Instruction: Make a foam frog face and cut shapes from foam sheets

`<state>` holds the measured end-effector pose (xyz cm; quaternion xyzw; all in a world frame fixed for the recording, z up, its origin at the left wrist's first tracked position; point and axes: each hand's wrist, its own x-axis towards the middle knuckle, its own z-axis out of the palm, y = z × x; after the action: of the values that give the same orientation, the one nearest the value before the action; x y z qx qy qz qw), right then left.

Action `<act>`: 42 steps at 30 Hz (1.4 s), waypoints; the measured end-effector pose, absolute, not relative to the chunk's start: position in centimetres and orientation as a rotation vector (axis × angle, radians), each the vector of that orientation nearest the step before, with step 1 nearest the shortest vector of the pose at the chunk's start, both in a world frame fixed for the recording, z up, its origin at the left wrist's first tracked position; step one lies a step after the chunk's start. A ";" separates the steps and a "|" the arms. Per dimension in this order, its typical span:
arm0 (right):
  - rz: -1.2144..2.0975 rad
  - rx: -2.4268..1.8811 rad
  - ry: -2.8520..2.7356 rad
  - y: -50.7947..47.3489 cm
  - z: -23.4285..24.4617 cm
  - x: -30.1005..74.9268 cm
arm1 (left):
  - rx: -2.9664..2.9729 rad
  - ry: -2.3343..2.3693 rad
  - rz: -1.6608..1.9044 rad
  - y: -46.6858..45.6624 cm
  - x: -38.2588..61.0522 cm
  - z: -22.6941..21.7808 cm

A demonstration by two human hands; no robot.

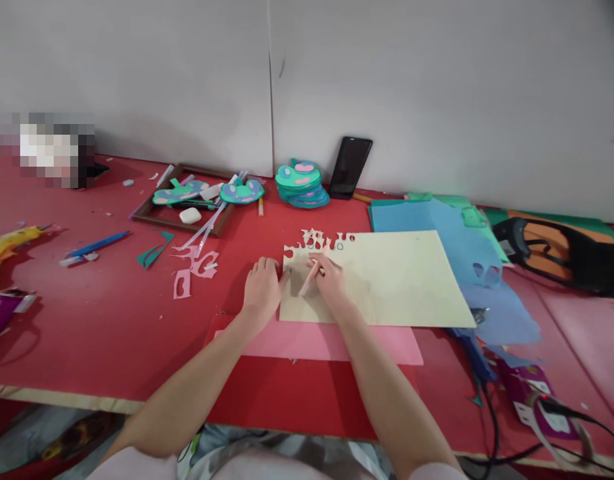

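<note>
A cream foam or paper sheet (397, 280) lies before me, its upper left edge cut into ragged notches, with small drawn ovals near them. Between the fingers of my right hand (329, 277) is a slim pale pen (309, 280), slanting over the sheet's left part. My fingers partly hide its far end, so I cannot tell whether the tip touches. Flat at the sheet's left edge rests my left hand (263, 287), fingers stretched and thumb on the sheet. Beneath the cream sheet, a pink sheet (387, 343) sticks out toward me.
A stack of teal cutout shapes (301, 183) and a phone (351, 167) stand by the wall. Left are a brown frame (187, 227), pink scraps (191, 270) and a blue pen (99, 244). Right lie blue sheets (427, 227), a blue glue gun (474, 353) and cables (494, 427).
</note>
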<state>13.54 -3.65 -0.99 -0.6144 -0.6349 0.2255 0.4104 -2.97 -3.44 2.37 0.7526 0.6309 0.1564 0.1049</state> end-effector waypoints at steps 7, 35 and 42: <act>0.516 -1.587 -1.628 -3.8 -0.2 13.4 | 2.062 1.633 0.539 -2.6 -3.3 1.9; 0.326 -1.489 -1.966 -4.0 0.4 13.8 | 2.081 1.651 0.577 -2.6 -2.9 1.6; 0.336 -1.549 -2.020 -4.4 0.4 13.7 | 2.209 1.755 0.447 -2.8 -2.9 2.1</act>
<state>13.68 -4.38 0.39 -0.5785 -0.7546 0.1254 0.2833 -2.92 -2.83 2.12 0.7655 0.6082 0.1547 0.1419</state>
